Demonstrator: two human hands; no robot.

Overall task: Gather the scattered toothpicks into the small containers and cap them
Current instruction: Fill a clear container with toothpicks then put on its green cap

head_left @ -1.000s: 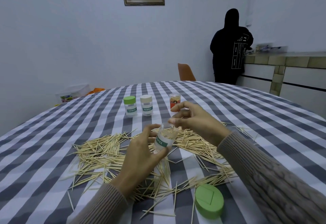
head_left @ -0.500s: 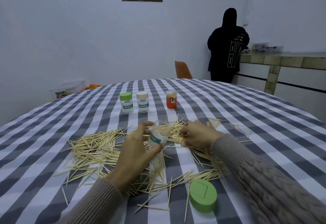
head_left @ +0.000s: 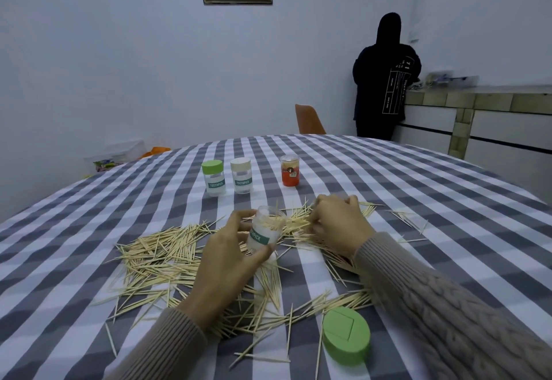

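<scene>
My left hand (head_left: 227, 263) grips a clear uncapped toothpick container (head_left: 264, 231) with a green label, tilted a little and holding some toothpicks. Just right of its mouth, my right hand (head_left: 339, 222) rests palm down on the toothpick pile, fingers curled around some sticks. Loose toothpicks (head_left: 161, 254) lie scattered across the checked tablecloth around both hands. A green cap (head_left: 346, 339) lies near the front edge. Farther back stand three capped containers: a green-capped one (head_left: 213, 178), a cream-capped one (head_left: 241, 175) and an orange one (head_left: 289, 170).
The round table has a grey and white checked cloth (head_left: 418, 200). An orange chair (head_left: 309, 119) stands behind it. A person in black (head_left: 385, 77) stands at a counter at the back right. A plastic box (head_left: 119, 155) sits on the floor at left.
My right hand has dropped from the container's mouth down onto the toothpick pile to its right. My left hand has lowered the container slightly.
</scene>
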